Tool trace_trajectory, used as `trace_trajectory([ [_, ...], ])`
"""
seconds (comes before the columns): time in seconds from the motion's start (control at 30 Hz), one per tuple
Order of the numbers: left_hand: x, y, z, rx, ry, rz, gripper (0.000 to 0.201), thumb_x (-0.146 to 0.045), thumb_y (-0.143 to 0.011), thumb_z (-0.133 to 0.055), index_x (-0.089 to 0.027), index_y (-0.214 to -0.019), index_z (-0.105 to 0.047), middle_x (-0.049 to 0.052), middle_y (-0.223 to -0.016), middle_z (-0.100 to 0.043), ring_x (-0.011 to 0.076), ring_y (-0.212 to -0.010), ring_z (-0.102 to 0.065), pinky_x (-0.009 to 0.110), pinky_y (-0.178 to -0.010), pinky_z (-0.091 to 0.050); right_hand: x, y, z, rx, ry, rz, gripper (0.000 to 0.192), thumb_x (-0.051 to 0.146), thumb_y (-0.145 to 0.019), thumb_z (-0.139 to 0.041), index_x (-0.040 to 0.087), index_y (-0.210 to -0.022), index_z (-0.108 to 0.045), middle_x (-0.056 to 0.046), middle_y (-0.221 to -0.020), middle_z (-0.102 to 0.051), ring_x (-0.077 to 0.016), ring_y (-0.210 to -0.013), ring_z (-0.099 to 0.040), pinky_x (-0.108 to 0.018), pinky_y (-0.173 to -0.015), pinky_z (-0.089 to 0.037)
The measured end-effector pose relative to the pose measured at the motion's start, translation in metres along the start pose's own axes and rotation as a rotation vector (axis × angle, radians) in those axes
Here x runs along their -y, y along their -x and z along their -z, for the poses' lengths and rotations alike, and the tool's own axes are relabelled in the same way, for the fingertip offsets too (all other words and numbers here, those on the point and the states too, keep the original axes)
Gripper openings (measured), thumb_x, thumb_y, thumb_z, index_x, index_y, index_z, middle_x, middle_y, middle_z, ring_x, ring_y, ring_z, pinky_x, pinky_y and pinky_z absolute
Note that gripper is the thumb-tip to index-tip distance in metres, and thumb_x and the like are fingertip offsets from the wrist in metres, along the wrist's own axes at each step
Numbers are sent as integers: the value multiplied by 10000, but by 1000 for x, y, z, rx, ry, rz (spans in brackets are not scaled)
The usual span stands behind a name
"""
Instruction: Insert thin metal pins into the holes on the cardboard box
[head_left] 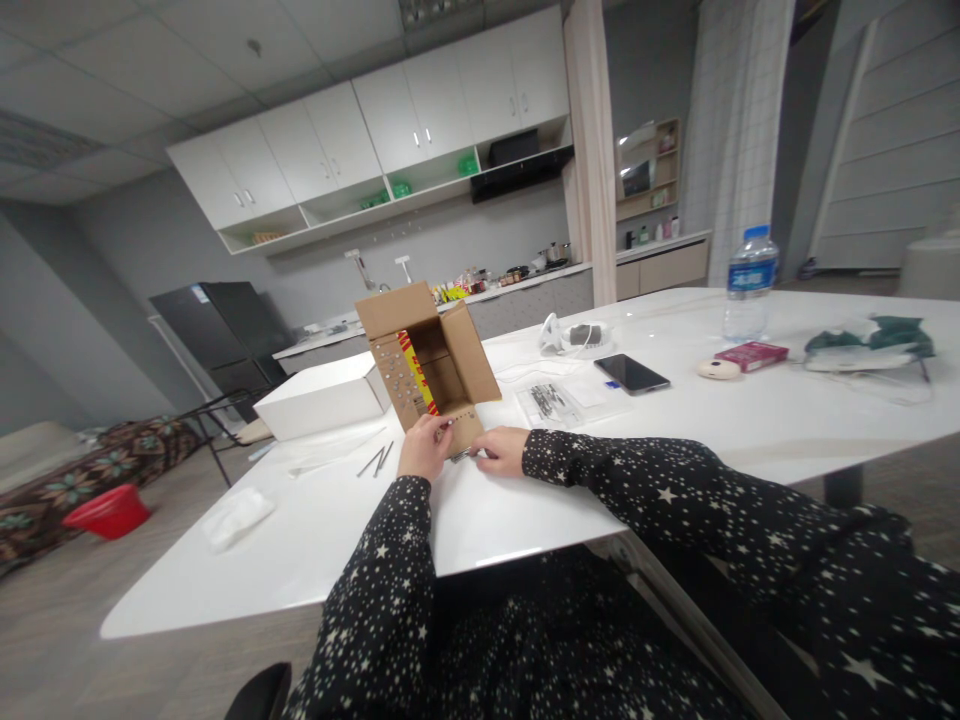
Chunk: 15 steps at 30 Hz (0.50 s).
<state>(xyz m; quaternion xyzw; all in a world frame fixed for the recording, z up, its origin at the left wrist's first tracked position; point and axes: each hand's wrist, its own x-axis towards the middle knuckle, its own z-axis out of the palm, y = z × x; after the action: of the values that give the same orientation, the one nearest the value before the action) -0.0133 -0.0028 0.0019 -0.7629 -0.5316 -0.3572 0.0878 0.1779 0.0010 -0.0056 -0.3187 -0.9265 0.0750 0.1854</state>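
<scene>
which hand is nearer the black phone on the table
Right. The right hand is left of the phone and closer to the person; the left hand is farther left, at the cardboard box.

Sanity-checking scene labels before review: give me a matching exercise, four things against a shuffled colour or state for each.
Things
1. Cardboard box
2. Bottle
3. Phone
4. Bucket

Colour or state
A. Lying flat, dark screen up
B. Red
C. Brown, standing open
D. Clear, upright, capped in blue

Pairs: 1-C, 2-D, 3-A, 4-B
</scene>
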Motion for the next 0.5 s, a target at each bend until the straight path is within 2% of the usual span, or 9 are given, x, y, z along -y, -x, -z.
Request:
trace_trajectory([
  [0.23, 3, 1, 0, 23, -59, 83, 234, -307, -812, -490, -209, -922, -672, 53, -902, -656, 155, -721, -592, 289, -759, -468, 1, 0, 0, 1, -10, 2, 321, 249, -766, -525, 164, -1034, -682, -18, -646, -648, -133, -602, -557, -224, -580, -387],
  [0.5, -3, 1, 3, 53, -68, 142, 232, -286, -809, -481, -198, -925, -662, 62, -925, -682, 166, -715, -602, 303, -749, -465, 1, 1, 2, 3, -13, -4, 331, 242, -760, -521, 155, -1037, -680, -19, -634, -650, -138, -593, -553, -229, -577, -381],
])
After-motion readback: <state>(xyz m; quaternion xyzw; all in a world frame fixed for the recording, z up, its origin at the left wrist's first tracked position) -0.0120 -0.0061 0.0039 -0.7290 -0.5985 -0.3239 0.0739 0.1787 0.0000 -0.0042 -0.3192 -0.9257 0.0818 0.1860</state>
